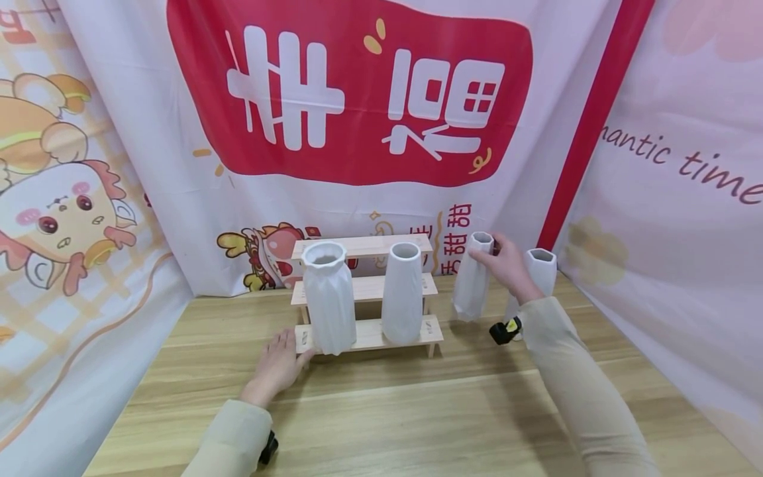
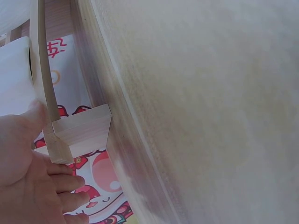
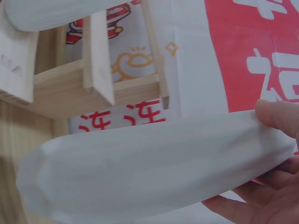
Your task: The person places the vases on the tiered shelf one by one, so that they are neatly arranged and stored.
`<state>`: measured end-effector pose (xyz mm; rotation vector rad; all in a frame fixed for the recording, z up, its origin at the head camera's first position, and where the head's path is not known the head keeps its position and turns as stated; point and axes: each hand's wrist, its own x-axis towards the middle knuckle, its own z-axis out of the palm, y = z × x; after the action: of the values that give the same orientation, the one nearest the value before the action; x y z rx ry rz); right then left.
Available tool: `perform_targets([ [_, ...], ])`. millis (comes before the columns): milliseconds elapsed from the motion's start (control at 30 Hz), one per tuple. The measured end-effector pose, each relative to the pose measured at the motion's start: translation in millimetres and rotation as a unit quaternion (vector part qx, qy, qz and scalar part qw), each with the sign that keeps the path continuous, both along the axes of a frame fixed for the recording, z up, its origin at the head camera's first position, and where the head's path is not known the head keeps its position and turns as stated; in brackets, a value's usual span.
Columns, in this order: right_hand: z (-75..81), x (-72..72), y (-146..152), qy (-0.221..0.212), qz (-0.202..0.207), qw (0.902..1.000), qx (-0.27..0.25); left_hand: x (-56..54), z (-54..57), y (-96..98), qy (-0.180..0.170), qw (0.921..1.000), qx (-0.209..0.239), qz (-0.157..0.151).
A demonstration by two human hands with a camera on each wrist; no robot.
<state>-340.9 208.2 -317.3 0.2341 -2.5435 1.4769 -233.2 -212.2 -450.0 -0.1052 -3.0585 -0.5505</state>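
A three-tier wooden stand [image 1: 369, 334] has two white vases on its lowest tier: a ribbed vase [image 1: 330, 308] with a scalloped rim at left, and a smooth vase [image 1: 402, 298] at right. My left hand [image 1: 277, 363] grips the left end of that tier, its thumb [image 2: 33, 119] against the front edge and its fingers past the end piece. Right of the stand, my right hand [image 1: 507, 265] holds a slim faceted white vase [image 1: 471, 288] near its rim, thumb on one side and fingers on the other. This vase leans slightly; its base is close to the table.
Another white vase [image 1: 542, 268] with an angular rim stands behind my right forearm, partly hidden. The stand's middle tier [image 1: 369, 289] and top tier [image 1: 369, 246] rise behind the vases. Printed cloth [image 1: 357, 192] hangs behind and at both sides of the wood-grain table [image 1: 381, 417].
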Motion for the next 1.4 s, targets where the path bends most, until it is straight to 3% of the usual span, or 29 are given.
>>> perform_targets([
  [300, 24.9, 2.4, -5, 0.003, 0.002, 1.0000, -0.007, 0.8, 1.7, 0.8, -0.005, 1.0000, 0.004, 0.004],
  [933, 72.5, 4.5, -30, 0.072, 0.022, 0.9971, 0.011, -0.2, 0.8, 0.5, -0.006, 0.9999, 0.009, 0.002],
  [1400, 99.7, 11.5, -47, 0.088, 0.032, 0.9954, 0.017, 1.0, 1.8, 0.8, -0.003, 1.0000, 0.004, 0.003],
])
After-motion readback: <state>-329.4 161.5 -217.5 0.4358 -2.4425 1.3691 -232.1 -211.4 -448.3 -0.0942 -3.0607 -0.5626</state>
